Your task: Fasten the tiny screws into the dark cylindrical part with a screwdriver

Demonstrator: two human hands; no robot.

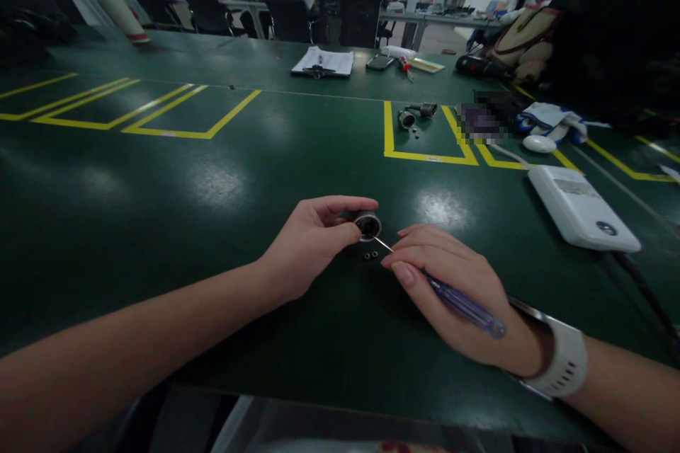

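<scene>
On the far left a bare forearm slants up across the green worktop [159, 226], low and almost straight, and it runs into the left grip [311, 244], which is closed around a small metal cylinder [367, 225]: index finger stretched over the top, thumb pressed along the near side. The hollow end is turned toward the other hand, and that makes sense, since it gives a slim tool a clear way in while the fingers brace the round wall against rolling. Just below that hold, two tiny nuts [375, 255] sit on the worktop, probably left there to be within easy reach. Now the thin shaft [383, 245] of a screwdriver, its tip at the cylinder's mouth, though whether it touches anything inside I cannot tell. Farther off, beyond both hands, more metal fittings [407, 119] lie inside a yellow tape outline [389, 134], seemingly grouped there to be out of the way. Here's the right grip [451, 279], narrow, holding the screwdriver pen-fashion, fingertips forward near the shaft for fine control, the purple handle [465, 306] slanting back along the thumb, and a pale-strapped watch [567, 361] behind at the wrist.
</scene>
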